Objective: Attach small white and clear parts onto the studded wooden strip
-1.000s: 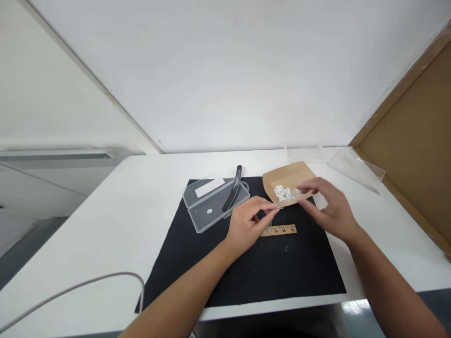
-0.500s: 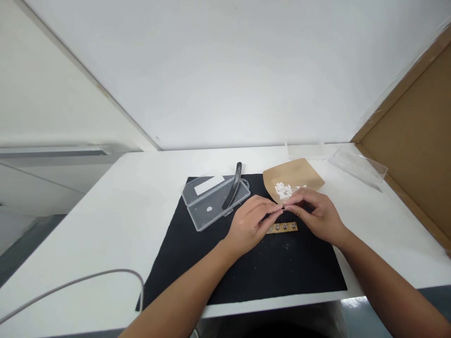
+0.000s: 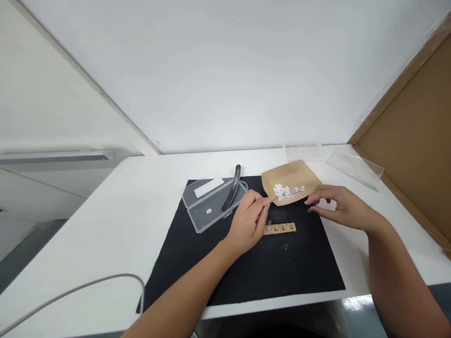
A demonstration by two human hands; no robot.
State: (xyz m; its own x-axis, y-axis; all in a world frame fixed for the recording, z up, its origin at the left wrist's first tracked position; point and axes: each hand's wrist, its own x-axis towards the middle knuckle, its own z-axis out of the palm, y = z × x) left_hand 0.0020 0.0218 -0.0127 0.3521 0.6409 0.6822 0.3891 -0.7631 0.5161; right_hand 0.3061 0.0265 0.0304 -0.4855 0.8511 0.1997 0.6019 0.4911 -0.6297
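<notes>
My left hand [image 3: 249, 219] is closed over the black mat [image 3: 275, 277], its fingertips pinched together by the lower left edge of the brown paper [image 3: 292, 172]; what it holds is too small to name. My right hand [image 3: 334, 206] is at the mat's right edge, thumb and fingers apart, with a small dark, shiny spot at the thumb tip. Small white pieces [image 3: 282, 191] lie heaped on the paper beside some clear bits. Below the paper is a narrow tan strip [image 3: 288, 227] bearing several small metal parts, its left end hidden behind my left hand.
An open clear plastic case [image 3: 202, 219] lies left of my hands with a curved black tool [image 3: 231, 188] across it. Clear trays [image 3: 355, 166] stand at the back right near a cardboard panel [image 3: 412, 136]. A grey cable [image 3: 88, 284] crosses the left front.
My right hand has moved right, away from my left hand, and its fingers have parted. My left hand stays nearly in place, still pinched. More of the white pieces shows.
</notes>
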